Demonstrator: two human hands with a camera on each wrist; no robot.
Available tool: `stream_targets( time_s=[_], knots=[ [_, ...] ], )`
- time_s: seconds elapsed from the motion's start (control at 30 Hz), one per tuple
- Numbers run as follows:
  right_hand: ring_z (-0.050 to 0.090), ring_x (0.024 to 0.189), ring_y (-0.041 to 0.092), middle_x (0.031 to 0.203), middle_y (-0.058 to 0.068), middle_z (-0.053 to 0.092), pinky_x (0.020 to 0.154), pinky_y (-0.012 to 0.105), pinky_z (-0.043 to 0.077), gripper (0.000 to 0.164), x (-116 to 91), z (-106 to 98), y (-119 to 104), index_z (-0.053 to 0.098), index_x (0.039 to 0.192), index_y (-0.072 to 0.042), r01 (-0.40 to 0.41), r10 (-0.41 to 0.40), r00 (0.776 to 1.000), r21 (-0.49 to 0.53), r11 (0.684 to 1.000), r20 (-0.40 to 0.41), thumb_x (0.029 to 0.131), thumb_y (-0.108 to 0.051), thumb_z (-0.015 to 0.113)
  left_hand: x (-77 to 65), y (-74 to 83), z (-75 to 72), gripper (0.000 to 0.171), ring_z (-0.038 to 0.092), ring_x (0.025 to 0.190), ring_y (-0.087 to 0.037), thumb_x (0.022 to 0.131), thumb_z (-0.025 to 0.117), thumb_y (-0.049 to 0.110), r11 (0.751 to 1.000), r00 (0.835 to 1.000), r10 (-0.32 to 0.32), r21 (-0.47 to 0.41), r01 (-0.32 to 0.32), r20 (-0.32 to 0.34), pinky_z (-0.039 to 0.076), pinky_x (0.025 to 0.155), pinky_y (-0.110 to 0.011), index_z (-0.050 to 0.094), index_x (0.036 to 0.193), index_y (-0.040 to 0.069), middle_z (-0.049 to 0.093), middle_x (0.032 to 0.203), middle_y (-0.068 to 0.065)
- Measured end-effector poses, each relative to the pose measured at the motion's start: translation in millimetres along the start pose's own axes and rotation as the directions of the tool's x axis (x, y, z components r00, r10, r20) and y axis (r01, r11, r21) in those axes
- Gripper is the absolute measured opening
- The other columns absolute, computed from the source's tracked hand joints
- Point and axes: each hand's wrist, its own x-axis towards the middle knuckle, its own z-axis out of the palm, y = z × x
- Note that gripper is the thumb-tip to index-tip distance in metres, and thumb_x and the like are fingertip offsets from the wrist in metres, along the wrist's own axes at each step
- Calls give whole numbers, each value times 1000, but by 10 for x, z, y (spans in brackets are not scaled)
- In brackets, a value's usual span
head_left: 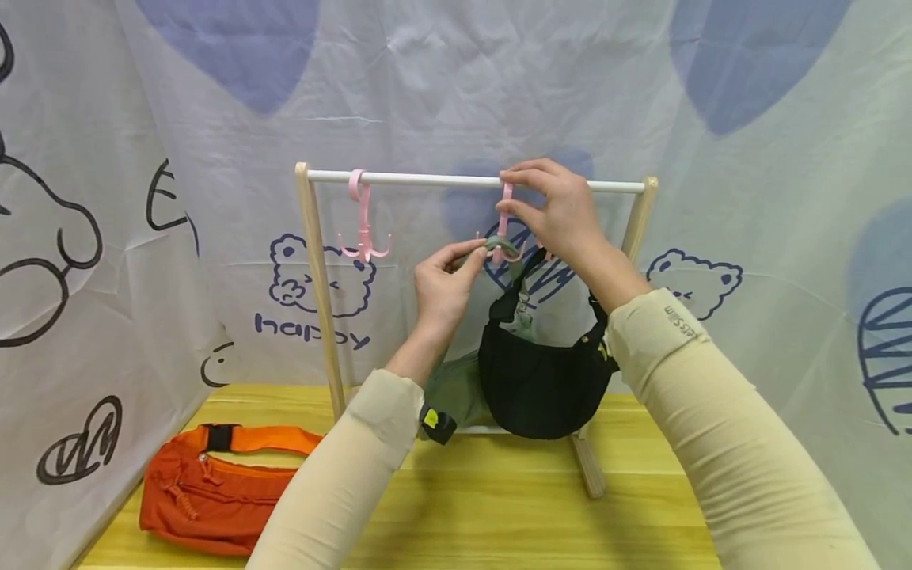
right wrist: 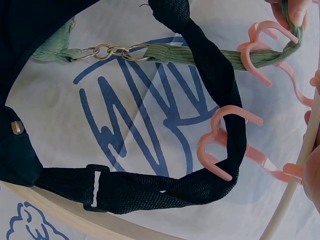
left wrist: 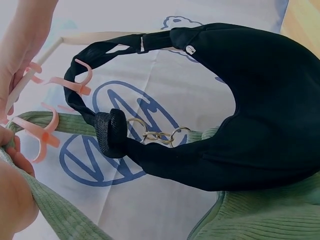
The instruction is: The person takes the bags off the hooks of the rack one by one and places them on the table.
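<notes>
My left hand [head_left: 443,289] pinches the green corduroy strap [left wrist: 67,207] of a green bag [head_left: 459,388], at a pink hook [head_left: 505,212] on the rack's rail. The strap passes over that hook's prongs, and a gold chain links it to the bag. With thumb and fingers, my right hand [head_left: 563,212] grips the top of the same hook at the rail. A black shoulder bag [head_left: 545,388] hangs in front of the green bag, partly covering it. Its twisted strap [right wrist: 235,130] loops over another pink hook [right wrist: 216,142] close by.
A third pink hook [head_left: 364,226] hangs bare toward the left of the white rail [head_left: 435,180]. The rack's wooden left post [head_left: 321,285] stands on the yellow wood-grain table [head_left: 456,514]. An orange waist bag [head_left: 214,507] lies at the front left. Printed cloth hangs behind.
</notes>
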Motion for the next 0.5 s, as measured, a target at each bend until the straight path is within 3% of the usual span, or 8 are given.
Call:
stream_targets(
  time_s=[0.5],
  knots=[
    [65, 122, 30, 129, 11, 70, 105, 44, 52, 38, 10, -8, -21, 75, 126, -5, 4, -4, 1000, 1, 1000, -13, 91, -19, 82, 47, 64, 56, 18, 68, 79, -2, 94, 76, 2, 1000, 1000, 21, -18, -20, 9, 53, 69, -15, 78, 110, -5, 77, 112, -17]
  ],
)
